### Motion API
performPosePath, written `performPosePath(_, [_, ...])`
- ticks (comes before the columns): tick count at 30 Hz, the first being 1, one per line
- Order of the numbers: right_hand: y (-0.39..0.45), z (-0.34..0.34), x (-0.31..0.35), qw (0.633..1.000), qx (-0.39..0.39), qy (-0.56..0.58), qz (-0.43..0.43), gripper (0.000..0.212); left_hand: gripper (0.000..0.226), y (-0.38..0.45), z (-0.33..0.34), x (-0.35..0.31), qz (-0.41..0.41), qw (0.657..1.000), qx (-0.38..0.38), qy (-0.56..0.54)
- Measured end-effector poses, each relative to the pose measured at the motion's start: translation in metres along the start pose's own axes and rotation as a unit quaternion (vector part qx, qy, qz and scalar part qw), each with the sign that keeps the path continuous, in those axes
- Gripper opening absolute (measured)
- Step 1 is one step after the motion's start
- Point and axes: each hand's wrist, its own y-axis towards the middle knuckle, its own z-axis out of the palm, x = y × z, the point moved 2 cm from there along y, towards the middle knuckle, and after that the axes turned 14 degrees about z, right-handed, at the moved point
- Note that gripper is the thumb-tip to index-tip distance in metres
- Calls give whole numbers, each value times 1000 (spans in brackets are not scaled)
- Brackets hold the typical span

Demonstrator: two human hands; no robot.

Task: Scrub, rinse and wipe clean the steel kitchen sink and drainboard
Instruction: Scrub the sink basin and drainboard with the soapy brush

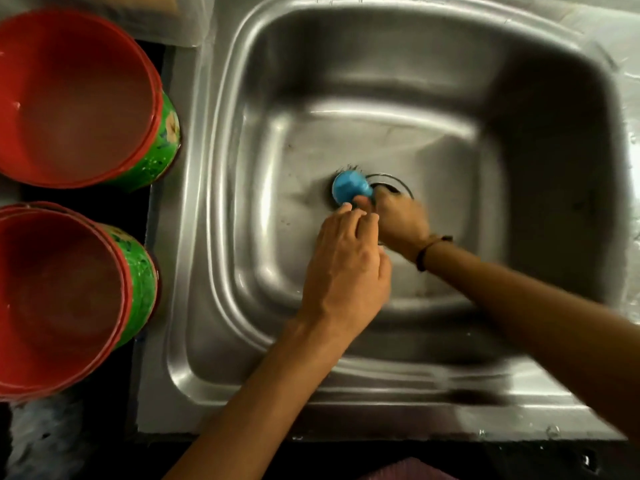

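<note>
The square stainless steel sink basin (381, 109) fills the view, its brushed floor dull and streaked, with small dark specks scattered left of the round drain opening (394, 183) at its centre. Just left of the drain stands a round blue plastic scrubber with dark bristles (351, 188). The right hand (401, 220) is closed around its handle end; the left hand (346, 268) rests beside it, fingertips touching the scrubber, fingers loosely curled. Two red-lined green buckets (76, 98) stand left of the sink.
</note>
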Motion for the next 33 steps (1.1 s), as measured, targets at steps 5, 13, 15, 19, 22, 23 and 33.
performPosePath(5, [20,-31,-12,997,-41,50,39,41,42,4,4,2,3,1000,6,-4])
performPosePath(13, [22,-21,-10,993,-56,81,58,41,42,3,3,-6,22,999,25,-2])
performPosePath(15, [-3,4,-1,999,9,27,-25,36,34,0,3,-2,-14,999,43,-18])
performPosePath(19, [17,-27,-19,997,-54,-57,-28,44,39,-1,5,-4,-3,998,58,-10])
performPosePath(22, [21,-46,-60,994,-62,-90,31,44,48,0,7,-6,7,999,50,-9])
performPosePath(23, [9,-42,-73,991,-59,-107,47,43,48,-1,6,-6,3,999,49,-8])
performPosePath(33, [73,-56,-19,985,-91,93,114,41,48,10,7,-11,-11,999,42,-15])
